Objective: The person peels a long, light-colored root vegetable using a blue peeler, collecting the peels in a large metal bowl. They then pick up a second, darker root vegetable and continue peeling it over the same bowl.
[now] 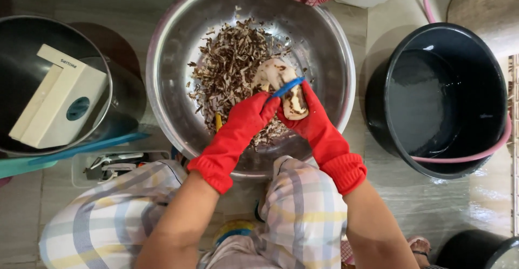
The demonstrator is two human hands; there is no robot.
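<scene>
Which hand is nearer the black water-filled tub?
Right. The right hand grips the pale peeled root over the steel basin, on the side toward the black tub; the left hand is farther.

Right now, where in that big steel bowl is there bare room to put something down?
Inside the steel bowl, the left wall and the top rim area above the peelings are bare metal, and so is the right wall. The centre is crowded: peelings, the pale root, and both gloved hands, left hand and right hand with the blue peeler.
</scene>
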